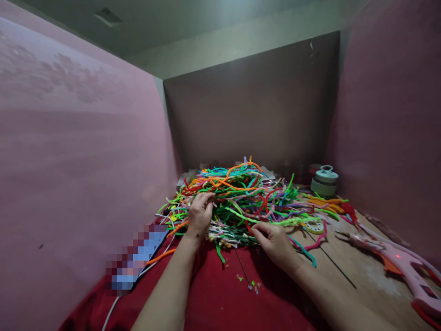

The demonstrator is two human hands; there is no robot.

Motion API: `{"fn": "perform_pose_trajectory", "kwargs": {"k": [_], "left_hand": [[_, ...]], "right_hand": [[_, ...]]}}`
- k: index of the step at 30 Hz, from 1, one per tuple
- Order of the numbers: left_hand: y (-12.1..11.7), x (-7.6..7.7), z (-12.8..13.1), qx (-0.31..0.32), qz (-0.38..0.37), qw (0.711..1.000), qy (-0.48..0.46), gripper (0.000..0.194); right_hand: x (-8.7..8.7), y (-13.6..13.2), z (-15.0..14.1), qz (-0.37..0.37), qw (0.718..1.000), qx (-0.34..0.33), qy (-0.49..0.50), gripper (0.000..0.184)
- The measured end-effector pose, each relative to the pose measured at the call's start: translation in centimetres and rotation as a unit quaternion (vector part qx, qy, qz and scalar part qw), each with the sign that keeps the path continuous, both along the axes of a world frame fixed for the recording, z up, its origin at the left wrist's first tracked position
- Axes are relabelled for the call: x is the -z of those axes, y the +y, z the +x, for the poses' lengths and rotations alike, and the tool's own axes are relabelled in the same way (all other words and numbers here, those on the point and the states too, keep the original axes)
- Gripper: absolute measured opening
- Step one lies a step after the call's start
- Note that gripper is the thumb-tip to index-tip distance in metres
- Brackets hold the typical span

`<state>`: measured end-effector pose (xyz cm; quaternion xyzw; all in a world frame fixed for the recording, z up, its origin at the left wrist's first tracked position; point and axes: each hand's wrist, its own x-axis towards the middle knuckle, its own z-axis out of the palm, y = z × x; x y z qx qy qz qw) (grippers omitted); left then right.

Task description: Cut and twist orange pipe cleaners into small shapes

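Note:
A large tangled heap of many-coloured pipe cleaners (237, 184) lies in front of me. My left hand (200, 215) is at its left front side, thumb and fingers pinched together; what they hold, if anything, is too small to make out. At the front right of the heap, my right hand (274, 241) pinches the end of a red pipe cleaner (248, 228). Between my hands lies a bundle of thin dark stems with whitish tips (223, 236).
A pink glue gun (389, 262) with a red light lies at right on the brown tabletop (330, 280). Behind it stands a pale green lidded container (324, 183). A phone (144, 253) and white cable (112, 312) lie left, beside red cloth (220, 299) with small scraps (255, 285).

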<state>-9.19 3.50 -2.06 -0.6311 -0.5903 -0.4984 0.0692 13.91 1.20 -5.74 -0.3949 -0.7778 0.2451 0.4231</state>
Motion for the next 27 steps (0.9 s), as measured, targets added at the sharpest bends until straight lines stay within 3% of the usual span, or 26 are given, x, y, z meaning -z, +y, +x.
{"fn": "perform_pose_trajectory", "kwargs": {"k": [3,8,12,16,20,23,27], "left_hand": [[0.3,0.3,0.8,0.001,-0.011,0.998,0.06,0.034],[0.6,1.0,0.7,-0.023,-0.026,0.993,0.114,0.028],[0.6,1.3,0.4,-0.029,-0.036,0.99,0.135,0.03],[0.6,1.4,0.6,-0.03,-0.044,0.987,0.152,0.03],[0.3,1.4,0.9,-0.036,-0.035,0.984,0.168,0.028],[0.0,1.2,1.0,-0.034,-0.025,0.98,0.193,0.028],[0.1,1.3,0.8,-0.016,-0.062,0.971,0.229,0.03]], "right_hand": [[-0.1,-0.1,0.0,0.006,1.0,0.007,0.013,0.026],[-0.4,-0.4,0.1,0.028,0.999,0.022,0.026,0.026],[-1.9,-0.5,-0.4,0.054,0.997,0.048,0.018,0.025],[-4.5,1.3,-2.7,0.128,0.985,0.049,-0.105,0.024],[-6.2,4.5,-6.8,0.166,0.955,0.077,-0.234,0.026],[-6.5,6.4,-9.1,0.171,0.919,0.098,-0.341,0.024],[-5.9,7.3,-9.2,0.18,0.911,0.094,-0.359,0.024]]}}
